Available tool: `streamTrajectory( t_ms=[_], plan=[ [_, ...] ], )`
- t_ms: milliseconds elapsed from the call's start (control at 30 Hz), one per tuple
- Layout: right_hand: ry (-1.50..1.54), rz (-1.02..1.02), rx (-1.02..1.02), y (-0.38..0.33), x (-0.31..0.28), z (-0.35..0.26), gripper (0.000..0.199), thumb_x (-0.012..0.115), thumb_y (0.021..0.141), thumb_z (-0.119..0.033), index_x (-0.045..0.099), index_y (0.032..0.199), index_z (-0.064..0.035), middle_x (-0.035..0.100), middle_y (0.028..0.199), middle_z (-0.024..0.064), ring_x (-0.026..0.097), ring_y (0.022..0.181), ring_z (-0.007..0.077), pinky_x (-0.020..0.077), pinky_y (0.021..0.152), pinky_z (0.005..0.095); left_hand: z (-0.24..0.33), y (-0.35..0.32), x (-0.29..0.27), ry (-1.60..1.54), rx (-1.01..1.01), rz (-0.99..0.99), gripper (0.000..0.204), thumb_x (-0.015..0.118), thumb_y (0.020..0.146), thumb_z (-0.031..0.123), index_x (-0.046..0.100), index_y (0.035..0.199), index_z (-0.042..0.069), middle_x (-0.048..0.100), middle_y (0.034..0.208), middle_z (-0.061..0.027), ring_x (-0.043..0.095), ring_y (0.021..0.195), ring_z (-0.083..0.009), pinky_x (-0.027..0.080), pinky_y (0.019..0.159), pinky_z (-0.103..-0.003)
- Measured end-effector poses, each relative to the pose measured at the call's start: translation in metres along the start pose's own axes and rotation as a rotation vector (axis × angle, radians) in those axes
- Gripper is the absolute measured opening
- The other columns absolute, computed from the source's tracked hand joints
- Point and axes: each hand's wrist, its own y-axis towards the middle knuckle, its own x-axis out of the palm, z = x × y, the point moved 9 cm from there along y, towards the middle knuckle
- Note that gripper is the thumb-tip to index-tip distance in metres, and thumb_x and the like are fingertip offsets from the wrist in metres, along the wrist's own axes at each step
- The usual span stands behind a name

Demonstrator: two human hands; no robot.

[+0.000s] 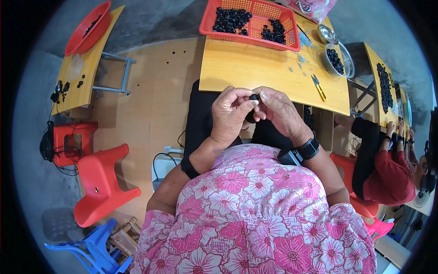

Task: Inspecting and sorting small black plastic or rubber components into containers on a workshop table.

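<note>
1. Pinching a small black part (253,98) between them, the left hand (230,114) and right hand (278,112) meet at the near edge of the counter (255,73).
2. Beyond that edge sit a red basket (251,20) of black pieces and yellow snips (319,86).

Small assembly workshop: worktables (255,68), parts basket (250,20), plastic stools (102,182)

Both hands meet just off the near edge of the yellow bench (255,73): the left hand (230,114) and right hand (280,112) pinch a small black part (253,97) between their fingertips. A red basket (251,20) of black parts sits at the far edge.
</note>
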Motion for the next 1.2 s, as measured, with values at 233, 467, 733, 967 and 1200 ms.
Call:
streamTrajectory(
  t_ms=[233, 467, 733, 967, 1200],
  plan=[
    [0.022, 0.122, -0.165, 0.001, -0.007, -0.014, 0.018, 0.055, 0.094, -0.014, 0.059, 0.106, -0.0011, 0.056, 0.077, 0.0001, 0.052, 0.066, 0.0069, 0.0468, 0.063, 0.0202, -0.006, -0.001, -0.002, -0.035, -0.091, -0.006, 0.016, 0.068, 0.083, 0.002, 0.063, 0.098, -0.001, 0.062, 0.082, -0.0010, 0.055, 0.073, -0.0047, 0.046, 0.065, -0.019],
    [0.109, 0.111, -0.120, 0.003, -0.014, -0.004, 0.017, 0.057, 0.093, -0.016, 0.061, 0.102, -0.0011, 0.057, 0.075, 0.0011, 0.053, 0.065, 0.0085, 0.0470, 0.062, 0.0210, -0.009, 0.000, -0.001, -0.037, -0.098, -0.026, 0.015, 0.065, 0.085, 0.002, 0.061, 0.099, -0.003, 0.066, 0.080, -0.0068, 0.063, 0.069, -0.0086, 0.050, 0.051, -0.018],
    [0.153, 0.083, 0.030, 0.002, -0.009, 0.003, 0.023, 0.057, 0.094, -0.024, 0.057, 0.101, -0.0021, 0.057, 0.074, 0.0009, 0.054, 0.063, 0.0085, 0.0481, 0.061, 0.0225, -0.011, -0.002, 0.000, -0.042, -0.189, -0.031, 0.016, 0.065, 0.084, 0.002, 0.062, 0.099, -0.002, 0.063, 0.081, -0.0046, 0.063, 0.069, -0.0076, 0.050, 0.048, -0.017],
    [0.058, -0.022, 0.077, -0.001, -0.007, 0.011, 0.033, 0.055, 0.093, -0.038, 0.058, 0.094, -0.0051, 0.055, 0.069, -0.0006, 0.053, 0.063, 0.0081, 0.0467, 0.058, 0.0229, -0.003, 0.000, -0.001, 0.051, 0.012, -0.053, 0.015, 0.068, 0.082, 0.000, 0.064, 0.097, 0.000, 0.058, 0.087, -0.0018, 0.056, 0.079, -0.0056, 0.046, 0.069, -0.020],
    [0.075, -0.058, -0.012, -0.001, -0.002, 0.008, 0.034, 0.051, 0.095, -0.039, 0.056, 0.093, -0.0054, 0.050, 0.067, -0.0019, 0.048, 0.061, 0.0093, 0.0420, 0.056, 0.0238, -0.011, -0.001, 0.004, -0.060, -0.116, -0.102, 0.018, 0.067, 0.084, 0.001, 0.062, 0.101, 0.002, 0.059, 0.084, -0.0022, 0.056, 0.074, -0.0058, 0.048, 0.066, -0.020]
  ],
)
